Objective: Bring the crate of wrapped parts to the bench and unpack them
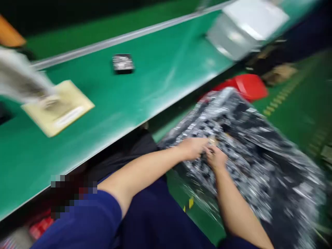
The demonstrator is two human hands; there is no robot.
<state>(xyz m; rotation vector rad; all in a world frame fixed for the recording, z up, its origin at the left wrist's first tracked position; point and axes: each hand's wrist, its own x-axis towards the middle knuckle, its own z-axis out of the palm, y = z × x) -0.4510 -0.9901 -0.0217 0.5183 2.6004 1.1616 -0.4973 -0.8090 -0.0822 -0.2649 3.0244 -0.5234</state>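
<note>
Both hands were seen reaching down to the right of the seated person, into a large heap of small black-and-silver packets (249, 152) piled in what looked like a clear plastic bag beside the bench (160, 69). The left hand (193, 148) was laid on top of the heap, palm down, with its fingers curled into the packets; the right hand (216, 157) was set just beside it, the two hands touching or nearly touching at the fingertips. Because of motion blur, it could not be told whether anything was pinched between the fingers of either hand, nor how far they were spread. The heap was placed low, below the level of the bench and near the person's knees, which were covered in dark blue cloth.

On the green belt of the bench, a single small black packet (122, 63) of the same look was lying alone, well apart from the hands. Nearer the left edge, a pale yellow flat card or envelope (64, 110) was lying on the belt, and another person's hand in a light sleeve (18, 79) was seen resting on it. A grey box (243, 31) was standing at the far right end of the belt. Behind the heap, a red container (246, 86) was partly hidden by it.
</note>
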